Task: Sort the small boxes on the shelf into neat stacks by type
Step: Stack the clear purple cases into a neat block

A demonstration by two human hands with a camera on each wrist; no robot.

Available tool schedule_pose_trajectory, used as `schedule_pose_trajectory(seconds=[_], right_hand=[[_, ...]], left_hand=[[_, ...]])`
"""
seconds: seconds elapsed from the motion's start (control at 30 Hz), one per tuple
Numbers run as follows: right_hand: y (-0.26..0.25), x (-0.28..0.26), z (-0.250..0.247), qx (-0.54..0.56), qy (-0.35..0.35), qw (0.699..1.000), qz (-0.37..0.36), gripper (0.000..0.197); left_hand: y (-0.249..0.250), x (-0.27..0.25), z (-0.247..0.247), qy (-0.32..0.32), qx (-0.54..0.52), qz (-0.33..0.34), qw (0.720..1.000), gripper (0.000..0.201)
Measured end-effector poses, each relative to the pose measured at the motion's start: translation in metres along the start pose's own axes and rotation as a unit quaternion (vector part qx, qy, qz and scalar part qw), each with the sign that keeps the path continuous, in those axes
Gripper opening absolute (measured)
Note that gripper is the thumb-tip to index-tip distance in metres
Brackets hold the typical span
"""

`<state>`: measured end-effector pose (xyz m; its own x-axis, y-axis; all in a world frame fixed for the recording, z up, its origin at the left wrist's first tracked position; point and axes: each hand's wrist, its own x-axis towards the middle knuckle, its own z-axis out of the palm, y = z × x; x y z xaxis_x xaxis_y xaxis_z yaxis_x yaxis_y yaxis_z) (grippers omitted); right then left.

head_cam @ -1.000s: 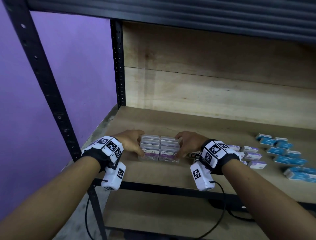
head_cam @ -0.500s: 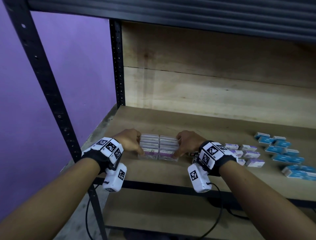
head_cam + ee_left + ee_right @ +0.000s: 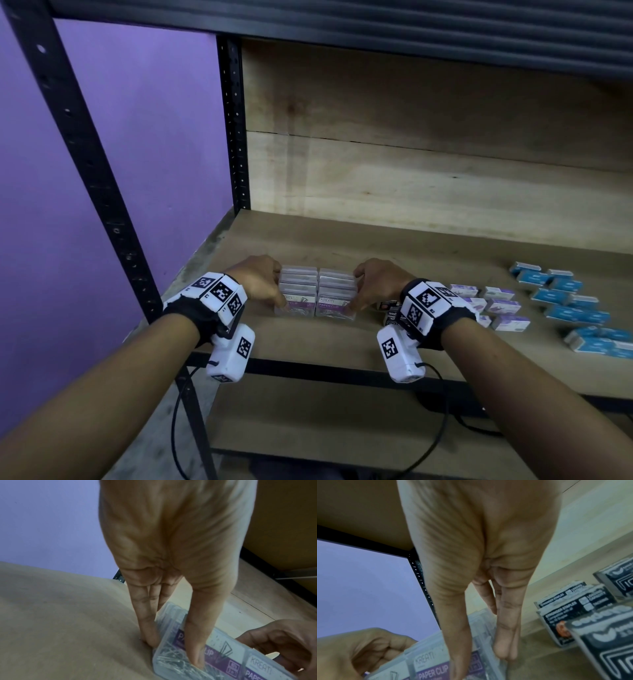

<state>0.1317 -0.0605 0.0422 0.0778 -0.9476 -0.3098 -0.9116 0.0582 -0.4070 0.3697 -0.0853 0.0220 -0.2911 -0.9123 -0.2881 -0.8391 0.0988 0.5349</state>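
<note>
Two stacks of clear paper clip boxes (image 3: pixel 317 291) stand side by side near the front left of the wooden shelf (image 3: pixel 342 342). My left hand (image 3: pixel 274 291) holds the left stack, fingers down its left side and thumb on its front label. My right hand (image 3: pixel 363 291) holds the right stack the same way from the right. In the left wrist view my left hand (image 3: pixel 173 654) wraps the corner of the paper clip boxes (image 3: pixel 223 655). The right wrist view shows my right hand (image 3: pixel 481 666) on the paper clip boxes (image 3: pixel 433 669).
Black staple boxes (image 3: pixel 390 310) (image 3: pixel 573 612) lie just right of my right hand. Further right are several purple-and-white boxes (image 3: pixel 496 305), then several blue boxes (image 3: pixel 565 301). A black shelf post (image 3: pixel 236 137) stands at the back left.
Both hands stay clasped on the two stacks; only the view has shifted slightly.
</note>
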Motion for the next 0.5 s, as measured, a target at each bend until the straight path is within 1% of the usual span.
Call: schedule_pose_trajectory(seconds=[0.07, 0.17, 0.27, 0.4, 0.5], right_hand=[[-0.0009, 0.0001, -0.0012, -0.01, -0.005, 1.0, -0.004, 0.074], [-0.0025, 0.0006, -0.0025, 0.005, -0.022, 1.0, -0.001, 0.073], [-0.0029, 0.0012, -0.003, -0.001, -0.023, 1.0, -0.003, 0.074], [-0.0021, 0.0016, -0.0022, -0.028, -0.02, 0.999, -0.013, 0.072], [-0.0025, 0.0017, -0.0004, -0.029, -0.022, 0.999, -0.016, 0.082]], left_hand=[[-0.0004, 0.0003, -0.0004, -0.001, -0.004, -0.001, 1.0, 0.064], [-0.0012, 0.0015, -0.0013, -0.001, -0.006, -0.001, 1.0, 0.064], [-0.0019, 0.0036, -0.0024, 0.002, 0.001, -0.007, 1.0, 0.067], [-0.0003, 0.0043, -0.0063, -0.018, 0.047, -0.012, 0.999, 0.083], [0.0029, 0.0052, -0.0062, -0.031, 0.046, -0.002, 0.998, 0.101]])
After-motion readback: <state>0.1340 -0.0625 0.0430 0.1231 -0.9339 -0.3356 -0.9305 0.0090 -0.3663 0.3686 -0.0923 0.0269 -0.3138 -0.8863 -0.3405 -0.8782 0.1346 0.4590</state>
